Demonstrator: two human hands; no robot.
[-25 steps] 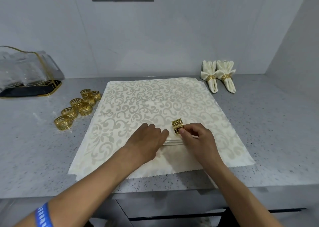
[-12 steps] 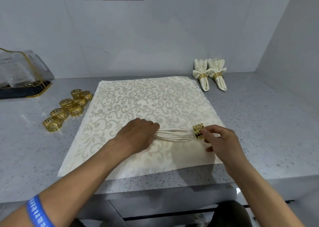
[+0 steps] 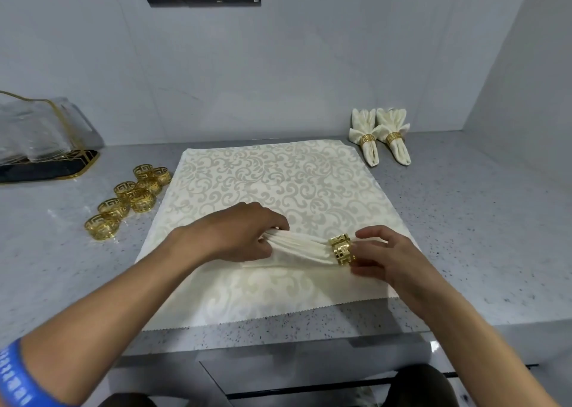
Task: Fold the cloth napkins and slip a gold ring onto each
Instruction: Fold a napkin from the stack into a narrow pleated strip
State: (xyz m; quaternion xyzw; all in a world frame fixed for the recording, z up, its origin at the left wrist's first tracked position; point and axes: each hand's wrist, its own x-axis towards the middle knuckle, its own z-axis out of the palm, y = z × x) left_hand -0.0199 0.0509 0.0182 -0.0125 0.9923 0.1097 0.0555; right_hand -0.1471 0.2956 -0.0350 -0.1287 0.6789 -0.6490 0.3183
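So we've got the left hand (image 3: 238, 233) bunching one end of the gathered napkin (image 3: 301, 249), and the right hand (image 3: 382, 253) pinching the gold ring (image 3: 341, 249) that sits around the other end, right between our two hands. Hands are apart, each clamped on its own thing. Tip, as we see it: keep the pleats squeezed tight on the left while we slide the ring toward that hand, aiming for the middle so both ends can fan out like the two finished napkins (image 3: 380, 136) beyond the right hand. The napkin itself is cream, softly pleated into a slim bundle, lying on the flat napkin stack (image 3: 266, 177) with pale scroll patterning under both hands. Spare rings (image 3: 130, 201) sit out past the left hand.
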